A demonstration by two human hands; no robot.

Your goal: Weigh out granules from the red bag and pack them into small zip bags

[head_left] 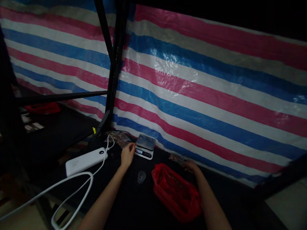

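A small digital scale (144,152) with a lit display and a grey weighing plate stands near the striped sheet. My left hand (128,155) is at its left edge, fingers closed together and touching the side by the display. Behind the red plastic bag (176,195), my right hand (191,166) reaches down with curled fingers beside a small clear bag (176,158). Dim light hides what those fingers hold, if anything. A small clear plastic cup (141,177) is in front of the scale. The red bag lies open, with dark contents that I cannot make out.
Left of my left hand lie a white power bank (85,161) and a looped white cable (87,190). Another clear bag (119,138) with small pieces is behind that hand. A black metal post (115,65) rises at the back, before the striped sheet (208,97).
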